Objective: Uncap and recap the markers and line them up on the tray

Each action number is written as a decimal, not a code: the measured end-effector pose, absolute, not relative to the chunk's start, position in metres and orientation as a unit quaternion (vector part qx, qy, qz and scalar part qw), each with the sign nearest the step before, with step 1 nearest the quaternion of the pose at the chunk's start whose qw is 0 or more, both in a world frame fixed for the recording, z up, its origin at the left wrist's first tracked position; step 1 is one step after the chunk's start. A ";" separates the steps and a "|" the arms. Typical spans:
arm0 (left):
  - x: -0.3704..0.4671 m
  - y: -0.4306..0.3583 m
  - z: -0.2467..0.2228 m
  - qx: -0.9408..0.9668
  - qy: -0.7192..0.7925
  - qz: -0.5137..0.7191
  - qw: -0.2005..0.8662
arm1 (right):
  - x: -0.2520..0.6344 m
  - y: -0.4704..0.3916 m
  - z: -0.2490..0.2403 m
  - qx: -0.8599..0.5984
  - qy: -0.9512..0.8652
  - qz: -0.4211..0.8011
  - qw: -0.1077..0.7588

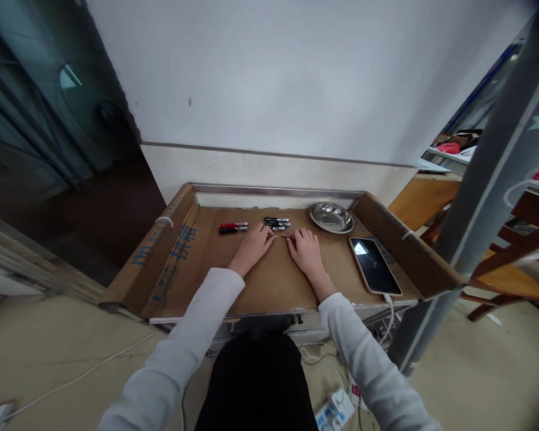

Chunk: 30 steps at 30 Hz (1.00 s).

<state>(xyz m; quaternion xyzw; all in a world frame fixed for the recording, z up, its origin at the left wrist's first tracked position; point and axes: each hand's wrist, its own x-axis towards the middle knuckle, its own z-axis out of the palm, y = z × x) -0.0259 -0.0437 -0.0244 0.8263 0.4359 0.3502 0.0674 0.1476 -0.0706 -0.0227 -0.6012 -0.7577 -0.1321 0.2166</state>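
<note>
Over the middle of the cardboard-lined table, my left hand (254,240) and my right hand (307,250) face each other, fingers closed in pinches. From my right fingertips a thin dark pen-like piece (284,237) points left. At my left fingertips is something small and pale, too small to name. Just behind my hands lie several black markers (276,220) side by side. To the left of them rest a red marker (227,225) and a dark marker with a red part (232,230).
A shiny round metal dish (332,218) stands at the back right. In front of it lies a phone (374,266) with a white cable (390,317) hanging over the front edge. Upright cardboard walls (381,224) border the sides. A grey post (485,179) rises at the right.
</note>
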 end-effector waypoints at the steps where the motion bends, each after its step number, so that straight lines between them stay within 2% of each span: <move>1: -0.026 -0.044 -0.024 0.829 0.426 0.355 0.076 | 0.147 -0.071 -0.022 -0.598 -0.761 -0.131 0.215; 6: -0.026 -0.049 -0.019 0.839 0.390 0.362 0.110 | 0.147 -0.072 -0.019 -0.564 -0.787 -0.106 0.227; 14: -0.025 -0.055 -0.012 0.842 0.359 0.371 0.160 | 0.146 -0.078 -0.013 -0.473 -0.830 -0.014 0.295; 22: -0.021 -0.052 -0.018 0.848 0.418 0.322 0.043 | 0.151 -0.079 -0.012 -0.598 -0.748 -0.123 0.259; 26: -0.023 -0.054 -0.017 0.862 0.428 0.272 -0.007 | 0.154 -0.079 -0.014 -0.648 -0.711 -0.131 0.241; 30: -0.025 -0.056 -0.014 0.874 0.414 0.254 -0.022 | 0.152 -0.080 -0.015 -0.631 -0.729 -0.128 0.233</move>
